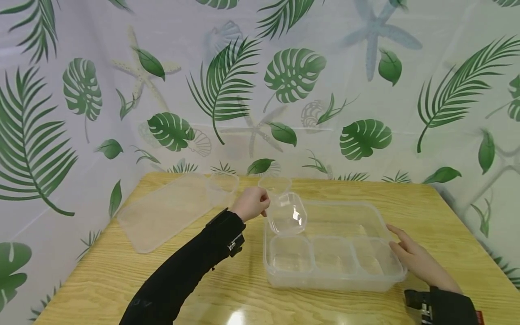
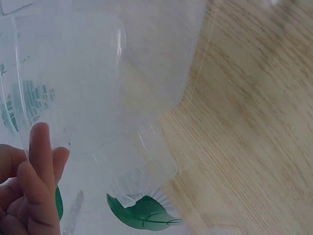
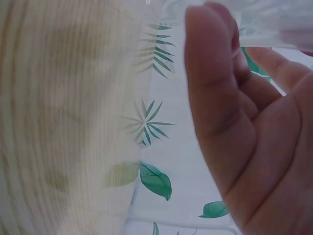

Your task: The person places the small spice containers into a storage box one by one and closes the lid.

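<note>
My left hand pinches a small clear plastic container by its left edge, tilted above the back left part of a large clear plastic box. In the left wrist view, the thumb and fingers meet at the container's edge. Three small clear compartments or inner containers line the front of the box. At the box's right side, my right hand touches the rim and wall with extended fingers. The right wrist view shows the thumb against the box's edge.
A large translucent lid lies flat at the table's left. Behind my left hand are two small clear rounded pieces, one by the lid and another near the back edge. A leaf-patterned sheet hangs behind the wooden table.
</note>
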The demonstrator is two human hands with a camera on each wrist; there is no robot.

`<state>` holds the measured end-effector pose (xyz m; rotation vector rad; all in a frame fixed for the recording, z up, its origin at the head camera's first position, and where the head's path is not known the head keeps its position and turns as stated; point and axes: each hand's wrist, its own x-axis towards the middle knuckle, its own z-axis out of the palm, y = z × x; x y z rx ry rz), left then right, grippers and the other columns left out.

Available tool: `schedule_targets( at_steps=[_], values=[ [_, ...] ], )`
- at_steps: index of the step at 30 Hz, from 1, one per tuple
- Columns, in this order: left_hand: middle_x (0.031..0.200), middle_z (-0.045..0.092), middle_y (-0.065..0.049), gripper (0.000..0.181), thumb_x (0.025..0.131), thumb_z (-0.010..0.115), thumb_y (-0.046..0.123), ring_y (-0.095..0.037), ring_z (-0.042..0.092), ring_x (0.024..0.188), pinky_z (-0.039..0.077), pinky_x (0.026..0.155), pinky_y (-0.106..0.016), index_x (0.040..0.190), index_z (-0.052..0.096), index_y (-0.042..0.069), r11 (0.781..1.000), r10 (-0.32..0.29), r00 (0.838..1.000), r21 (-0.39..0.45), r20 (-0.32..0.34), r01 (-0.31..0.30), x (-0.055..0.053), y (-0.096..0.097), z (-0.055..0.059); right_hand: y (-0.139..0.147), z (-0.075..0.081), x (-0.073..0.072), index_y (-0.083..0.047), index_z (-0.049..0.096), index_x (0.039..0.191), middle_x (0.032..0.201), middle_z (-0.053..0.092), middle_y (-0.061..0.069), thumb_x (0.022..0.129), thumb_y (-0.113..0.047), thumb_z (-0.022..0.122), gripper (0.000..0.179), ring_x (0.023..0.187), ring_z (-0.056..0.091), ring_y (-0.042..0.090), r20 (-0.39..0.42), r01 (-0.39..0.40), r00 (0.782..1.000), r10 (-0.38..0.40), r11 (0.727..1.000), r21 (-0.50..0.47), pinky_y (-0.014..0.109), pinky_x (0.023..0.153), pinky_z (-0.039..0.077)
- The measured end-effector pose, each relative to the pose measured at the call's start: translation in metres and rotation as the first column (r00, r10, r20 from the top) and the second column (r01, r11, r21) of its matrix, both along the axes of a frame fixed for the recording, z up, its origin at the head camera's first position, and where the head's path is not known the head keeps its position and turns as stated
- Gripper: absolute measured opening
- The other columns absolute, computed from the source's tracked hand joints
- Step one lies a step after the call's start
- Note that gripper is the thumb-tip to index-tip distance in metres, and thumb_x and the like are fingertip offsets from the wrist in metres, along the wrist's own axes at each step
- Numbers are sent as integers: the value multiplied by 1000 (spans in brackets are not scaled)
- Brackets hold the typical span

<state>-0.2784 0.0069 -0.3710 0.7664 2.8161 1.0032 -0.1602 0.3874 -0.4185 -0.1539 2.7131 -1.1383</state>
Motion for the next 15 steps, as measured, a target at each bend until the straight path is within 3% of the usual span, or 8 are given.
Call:
schedule_targets(
  at_steps=[7, 15],
  values=[
    [56, 56, 1, 17, 83, 51, 1, -11, 52, 51, 33, 45, -20, 69, 59, 6, 996, 20, 999, -86, -43, -23, -5, 6, -6, -2, 0, 1, -2, 6, 141, 117, 41, 35, 97, -34, 31, 60, 101, 47, 42, -3, -1, 1000, 1, 1000, 1, 47, 73, 44],
    [51, 51, 0, 32, 86, 51, 1, -14, 47, 47, 23, 47, -24, 56, 44, 12, 979, 17, 997, -199, -73, -31, -1, 17, -1, -2, 0, 0, 0, 6, 141, 118, 39, 37, 98, -32, 30, 59, 101, 47, 43, -18, -1, 1000, 1, 1000, 14, 47, 72, 44]
  ],
)
